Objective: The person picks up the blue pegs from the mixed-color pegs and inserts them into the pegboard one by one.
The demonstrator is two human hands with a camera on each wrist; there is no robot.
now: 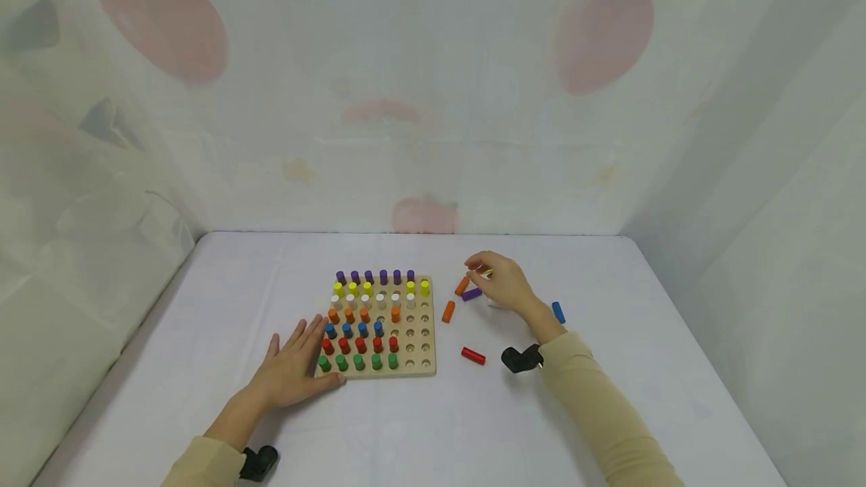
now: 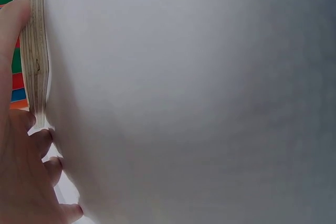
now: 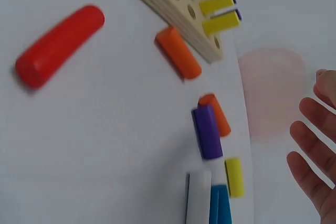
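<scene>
A wooden pegboard holds rows of purple, yellow, white, orange, blue, red and green pegs. My left hand rests against its left side, fingers extended and thumb at the near corner. Over the loose pegs hovers my right hand, its fingers loosely bent and apart, with nothing seen between them. Below and around that hand lie a purple peg, a yellow peg, a white peg and a blue peg. Two orange pegs lie just right of the board.
A red peg lies on the white table, right of the board's near corner. White curtains with fruit prints stand behind the table and along both sides. Black wrist devices are on both wrists.
</scene>
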